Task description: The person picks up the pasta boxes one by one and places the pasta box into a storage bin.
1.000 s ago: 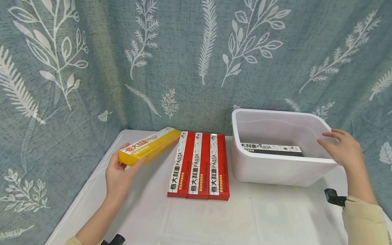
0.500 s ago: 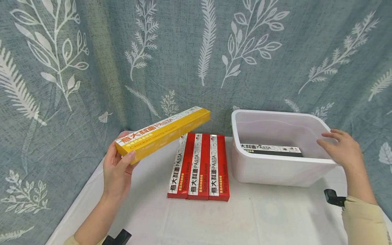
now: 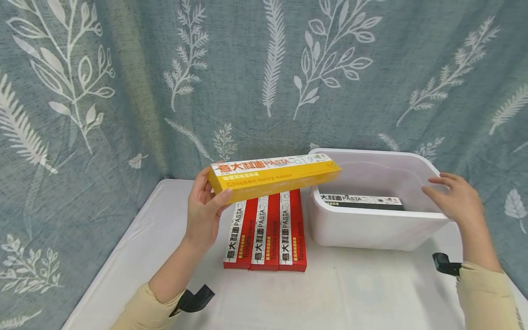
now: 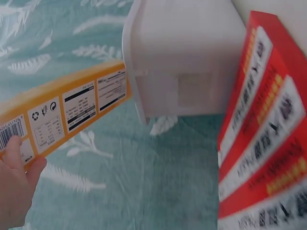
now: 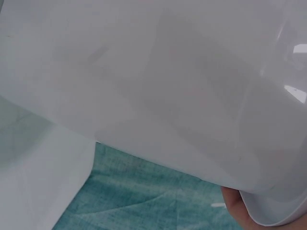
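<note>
My left hand (image 3: 202, 217) grips the near end of a yellow pasta box (image 3: 272, 176), lettered "Chicken curry sauce", with the thumb on its front side. The box is raised and its far end hangs over the left rim of a white plastic bin (image 3: 375, 231). In the left wrist view, the yellow box (image 4: 76, 98) shows its barcode side under my fingers. My right hand (image 3: 459, 199) holds the bin's right rim; part of that hand (image 5: 235, 206) shows below the rim in the right wrist view. A black pasta box (image 3: 363, 202) lies inside the bin.
Three red pasta boxes (image 3: 266, 238), labelled "Tomato sauce", lie side by side left of the bin, their far ends hidden behind the yellow box. They rest on a white-covered table (image 3: 326, 293). A blue-green leaf-patterned curtain (image 3: 243, 91) hangs behind and along the sides.
My left hand has lifted the yellow pasta box from the table's left side and carried it rightward, over the red boxes to the bin's left rim. The right hand stays at the bin's rim.
</note>
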Action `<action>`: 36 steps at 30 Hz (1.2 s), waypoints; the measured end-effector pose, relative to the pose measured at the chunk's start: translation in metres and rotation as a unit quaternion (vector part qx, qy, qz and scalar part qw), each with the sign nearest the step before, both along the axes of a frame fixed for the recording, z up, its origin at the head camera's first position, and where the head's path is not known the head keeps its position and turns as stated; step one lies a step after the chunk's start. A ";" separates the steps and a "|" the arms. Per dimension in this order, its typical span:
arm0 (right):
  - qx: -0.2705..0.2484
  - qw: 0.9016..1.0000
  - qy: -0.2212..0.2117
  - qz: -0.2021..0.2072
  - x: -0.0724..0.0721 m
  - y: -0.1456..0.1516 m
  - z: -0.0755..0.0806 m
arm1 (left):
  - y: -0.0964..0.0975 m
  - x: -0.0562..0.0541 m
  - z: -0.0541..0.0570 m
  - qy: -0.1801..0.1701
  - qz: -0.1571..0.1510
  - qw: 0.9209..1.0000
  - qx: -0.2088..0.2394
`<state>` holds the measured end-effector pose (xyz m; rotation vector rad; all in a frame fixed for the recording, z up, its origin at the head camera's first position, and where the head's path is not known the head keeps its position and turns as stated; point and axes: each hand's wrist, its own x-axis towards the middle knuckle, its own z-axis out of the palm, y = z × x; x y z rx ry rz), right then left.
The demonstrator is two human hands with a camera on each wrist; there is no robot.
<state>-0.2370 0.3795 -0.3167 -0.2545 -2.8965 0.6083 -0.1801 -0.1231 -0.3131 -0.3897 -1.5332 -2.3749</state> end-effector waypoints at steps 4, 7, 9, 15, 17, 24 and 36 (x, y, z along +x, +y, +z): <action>0.004 1.000 0.003 0.004 -0.001 -0.001 0.001 | 0.025 -0.018 0.005 0.013 -0.029 0.999 -0.018; 0.005 1.000 0.003 0.004 -0.002 -0.003 0.001 | 0.044 -0.033 0.008 0.026 -0.051 0.997 -0.048; 0.006 1.000 0.002 0.003 -0.003 -0.004 0.001 | 0.057 -0.042 0.010 0.025 -0.063 0.995 -0.069; 0.005 1.000 0.001 -0.001 -0.004 -0.005 0.001 | 0.091 -0.065 0.012 -0.017 -0.079 0.989 -0.126; 0.004 1.000 0.001 -0.001 -0.004 -0.005 0.000 | 0.101 -0.071 0.012 -0.027 -0.079 0.986 -0.143; 0.006 1.000 0.002 0.000 -0.003 -0.004 0.000 | 0.129 -0.090 0.011 -0.024 -0.071 0.970 -0.229; 0.009 1.000 0.006 0.005 -0.001 -0.001 0.002 | 0.151 -0.109 0.017 -0.043 -0.076 0.942 -0.325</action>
